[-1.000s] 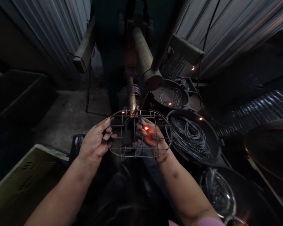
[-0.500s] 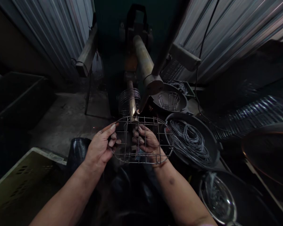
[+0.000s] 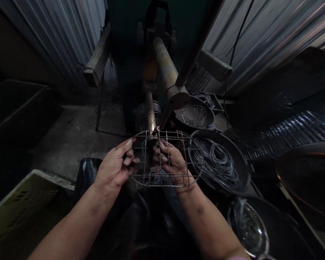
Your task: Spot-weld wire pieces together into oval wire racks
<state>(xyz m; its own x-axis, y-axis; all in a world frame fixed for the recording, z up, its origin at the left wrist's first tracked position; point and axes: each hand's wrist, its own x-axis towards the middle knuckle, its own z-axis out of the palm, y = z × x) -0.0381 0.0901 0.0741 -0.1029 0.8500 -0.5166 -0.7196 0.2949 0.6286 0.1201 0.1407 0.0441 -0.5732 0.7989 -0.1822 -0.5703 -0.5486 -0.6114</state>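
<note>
A round wire grid (image 3: 189,146), a ring crossed by straight wires, is held flat in front of me with both hands. My left hand (image 3: 115,167) pinches its left rim with thumb and fingers. My right hand (image 3: 172,161) lies under the grid's middle, its fingers curled up around the wires. The far edge of the grid sits beneath the tip of a spot welder arm (image 3: 166,74), right at the electrode (image 3: 155,128).
A dark bowl with coiled wire rings (image 3: 219,162) stands to the right, another bowl with a small wire basket (image 3: 194,115) behind it. A stack of wire rings (image 3: 147,112) hangs on the lower arm. A crate (image 3: 24,206) is at lower left, corrugated metal walls on both sides.
The sparks seen a second ago have died out. The grid has shifted slightly to the right and both hands have re-seated on it.
</note>
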